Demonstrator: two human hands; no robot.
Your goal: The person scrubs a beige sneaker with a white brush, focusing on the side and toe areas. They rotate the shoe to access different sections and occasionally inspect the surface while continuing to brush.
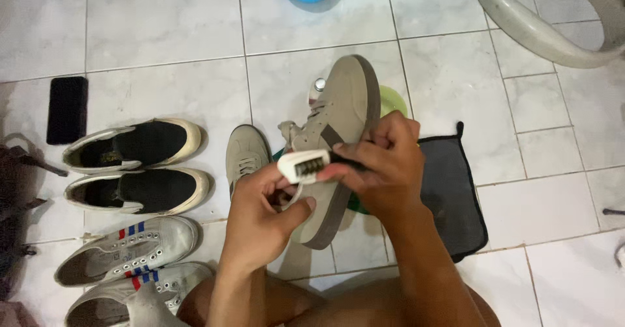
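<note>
At the far left lies a flat black rectangular phone (67,109) on the white tiled floor (163,34). Beside it sits a pair of black slip-on shoes with cream rubber soles (133,164), and below them a pair of white lace-up canvas sneakers with red and blue side stripes (127,262), all standing apart from the work in hand.

Next comes a single beige suede sneaker with a brown stripe (246,154), resting on the floor with its toe pointing away from the person. Just to its right the person's left hand (260,219) is closed around the heel end of the matching beige suede sneaker with a dark brown sole (345,112), held up off the floor above a green round basin (392,100). Its long axis runs from lower left to upper right, toe pointing up and away, sole edge turned to the right.

The right hand (381,164) grips a small white-backed brush with dark bristles (305,165), pressed to the shoe's side near the collar. The step appears to be scrubbing the upper; the next stroke likely calls for the left hand to steady the shoe firmly while the brush travels along its length.

Under the right arm lies a dark grey cloth mat (452,184).
</note>
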